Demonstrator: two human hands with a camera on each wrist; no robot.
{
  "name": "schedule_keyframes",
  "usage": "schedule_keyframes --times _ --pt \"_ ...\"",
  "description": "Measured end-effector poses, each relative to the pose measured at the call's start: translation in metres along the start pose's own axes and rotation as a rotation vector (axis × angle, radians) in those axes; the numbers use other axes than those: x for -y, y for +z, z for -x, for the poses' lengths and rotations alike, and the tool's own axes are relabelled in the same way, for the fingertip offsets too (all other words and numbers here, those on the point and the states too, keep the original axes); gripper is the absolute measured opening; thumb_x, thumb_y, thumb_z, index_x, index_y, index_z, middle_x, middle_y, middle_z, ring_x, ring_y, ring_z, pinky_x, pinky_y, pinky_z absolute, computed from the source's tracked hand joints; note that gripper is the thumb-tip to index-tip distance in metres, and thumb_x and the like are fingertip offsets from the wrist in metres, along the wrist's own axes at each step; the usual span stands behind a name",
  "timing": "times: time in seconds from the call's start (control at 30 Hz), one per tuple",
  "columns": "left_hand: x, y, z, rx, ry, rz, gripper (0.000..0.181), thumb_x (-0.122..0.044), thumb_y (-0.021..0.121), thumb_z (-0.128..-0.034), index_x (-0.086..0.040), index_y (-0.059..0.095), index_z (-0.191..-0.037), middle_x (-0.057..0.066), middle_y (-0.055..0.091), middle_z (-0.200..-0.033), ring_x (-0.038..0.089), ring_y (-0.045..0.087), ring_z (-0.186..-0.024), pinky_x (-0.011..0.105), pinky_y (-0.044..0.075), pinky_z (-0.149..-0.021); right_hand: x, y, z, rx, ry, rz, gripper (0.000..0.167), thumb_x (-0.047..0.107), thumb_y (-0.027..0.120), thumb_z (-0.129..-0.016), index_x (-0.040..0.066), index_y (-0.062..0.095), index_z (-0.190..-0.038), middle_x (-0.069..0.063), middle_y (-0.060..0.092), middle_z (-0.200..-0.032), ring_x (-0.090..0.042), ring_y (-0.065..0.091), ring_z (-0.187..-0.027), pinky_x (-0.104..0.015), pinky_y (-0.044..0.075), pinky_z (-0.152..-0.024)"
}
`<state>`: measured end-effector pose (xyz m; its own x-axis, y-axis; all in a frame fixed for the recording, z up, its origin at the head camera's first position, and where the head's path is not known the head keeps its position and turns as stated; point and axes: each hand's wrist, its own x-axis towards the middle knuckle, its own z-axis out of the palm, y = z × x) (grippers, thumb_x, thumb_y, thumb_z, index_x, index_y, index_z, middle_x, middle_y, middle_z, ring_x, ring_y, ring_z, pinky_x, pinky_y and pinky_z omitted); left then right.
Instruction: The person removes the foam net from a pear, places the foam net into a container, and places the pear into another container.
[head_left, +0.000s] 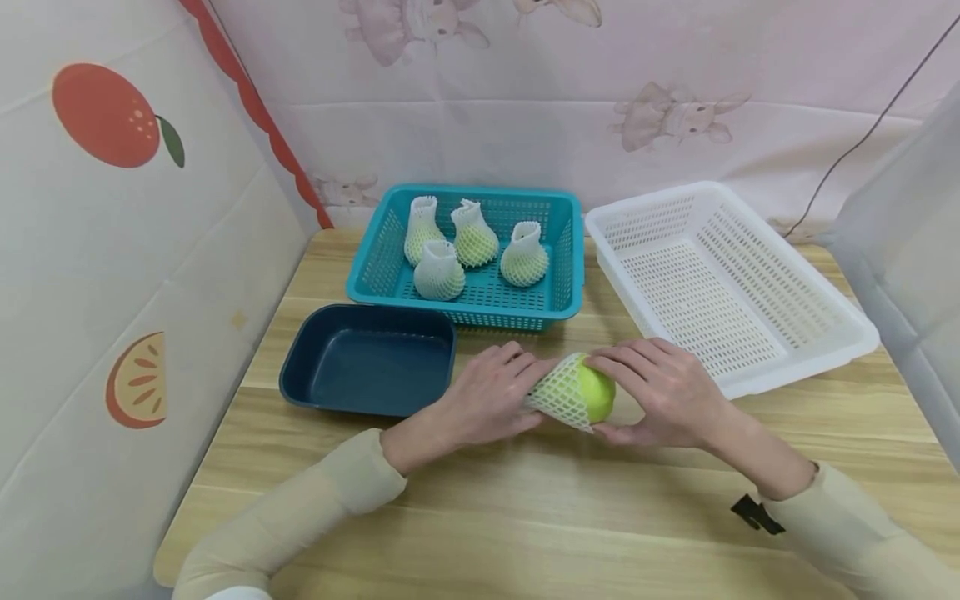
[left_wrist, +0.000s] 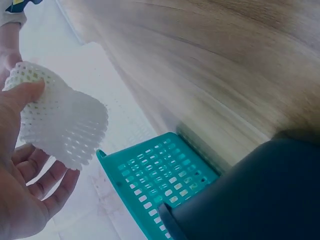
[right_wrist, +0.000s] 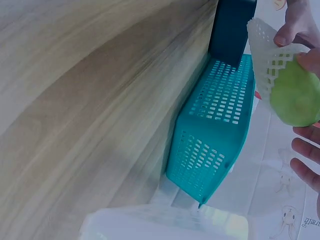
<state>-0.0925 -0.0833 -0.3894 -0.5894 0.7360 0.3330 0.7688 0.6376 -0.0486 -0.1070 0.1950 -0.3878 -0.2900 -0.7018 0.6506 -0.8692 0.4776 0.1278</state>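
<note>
On the wooden worktop (head_left: 600, 525) I see a white basket (head_left: 697, 292), a teal basket (head_left: 564, 262) and a dark blue tub (head_left: 378, 371). Just beside them, the fingers of the right hand (head_left: 671, 396) curl round a green fruit (head_left: 598, 393); those of the left hand (head_left: 487, 393) grip the foam net (head_left: 561, 396) partly covering it.

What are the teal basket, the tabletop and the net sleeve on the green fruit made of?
Teal basket: likely molded plastic, satin, with regular slots. Net sleeve: probably white plastic foam, matte, in open mesh. Tabletop: wood or wood-look laminate, smooth, with visible grain.
</note>
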Motion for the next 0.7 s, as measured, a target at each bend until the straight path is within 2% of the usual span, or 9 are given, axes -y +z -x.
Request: schedule_keyframes --times 0.13,0.37,0.53,0.7 --pt "0.001 -0.003 0.002 0.030 -0.003 -0.006 0.064 -0.049 0.084 -0.0870 -0.012 0.068 -0.136 0.000 0.079 -0.119 0.017 0.065 -0.103 0.028 0.056 -0.085 -0.001 -0.006 0.000 0.024 0.010 0.009 0.078 0.074 0.045 -0.095 0.004 0.075 -0.115 -0.009 0.080 -0.105 -0.027 0.075 -0.089 -0.041 0.063 -0.073" --pt "0.006 -0.006 0.007 0.068 -0.017 0.010 0.060 -0.045 0.084 -0.0871 -0.014 0.068 -0.135 0.001 0.078 -0.121 0.020 0.066 -0.103 0.031 0.057 -0.086 -0.007 -0.013 0.003 0.046 0.016 0.031 0.080 0.074 0.041 -0.095 0.004 0.075 -0.115 -0.009 0.080 -0.105 -0.028 0.075 -0.091 -0.043 0.063 -0.075" --pt "0.012 -0.010 0.014 0.105 -0.037 0.025 0.058 -0.045 0.084 -0.0864 -0.016 0.068 -0.134 0.002 0.077 -0.122 0.021 0.066 -0.104 0.034 0.058 -0.087 -0.009 -0.019 0.005 0.076 0.021 0.040 0.080 0.075 0.039 -0.096 0.006 0.075 -0.117 -0.009 0.080 -0.107 -0.028 0.075 -0.093 -0.043 0.063 -0.077" --pt "0.021 -0.015 0.021 0.147 -0.049 0.010 0.057 -0.048 0.081 -0.0882 -0.017 0.067 -0.135 0.001 0.075 -0.122 0.021 0.064 -0.105 0.035 0.057 -0.089 -0.012 -0.022 0.007 0.064 0.006 0.051 0.079 0.073 0.039 -0.095 0.006 0.075 -0.116 -0.009 0.079 -0.105 -0.028 0.074 -0.092 -0.043 0.062 -0.076"
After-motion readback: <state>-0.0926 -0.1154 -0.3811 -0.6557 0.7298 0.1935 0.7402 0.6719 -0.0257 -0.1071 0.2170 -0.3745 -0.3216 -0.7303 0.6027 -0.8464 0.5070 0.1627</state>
